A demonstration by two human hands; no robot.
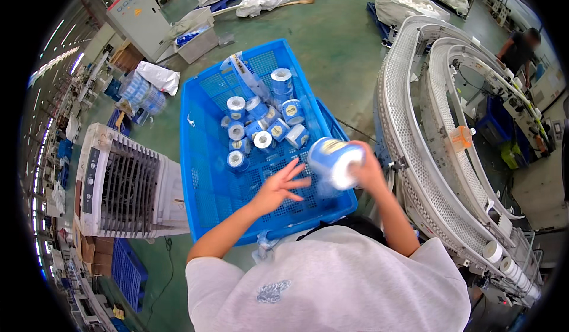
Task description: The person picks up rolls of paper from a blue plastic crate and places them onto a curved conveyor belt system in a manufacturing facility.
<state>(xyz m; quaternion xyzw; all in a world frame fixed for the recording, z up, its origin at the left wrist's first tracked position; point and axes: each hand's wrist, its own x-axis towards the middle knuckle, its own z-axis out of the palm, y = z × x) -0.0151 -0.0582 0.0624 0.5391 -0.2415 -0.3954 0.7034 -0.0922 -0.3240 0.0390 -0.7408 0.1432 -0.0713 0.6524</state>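
Note:
In my right hand (368, 171) is a blue-and-white wrapped paper roll (329, 155), slightly blurred, held by its white end above the right near part of a large blue plastic basket (198, 187). My left hand (278, 188) hovers over the basket's near part with its fingers spread, holding nothing. Several similar wrapped rolls (263, 140) lie jumbled toward the basket's far half, some upright and some tipped over. Clear plastic film (249, 78) is draped by the far wall.
Close on the right runs a curved white conveyor (396, 113), with white rolls (514, 268) at its near end. An air cooler (127, 184) stands left of the basket. A blue pallet (127, 273) lies at lower left. Another person (520, 52) is beyond the conveyor.

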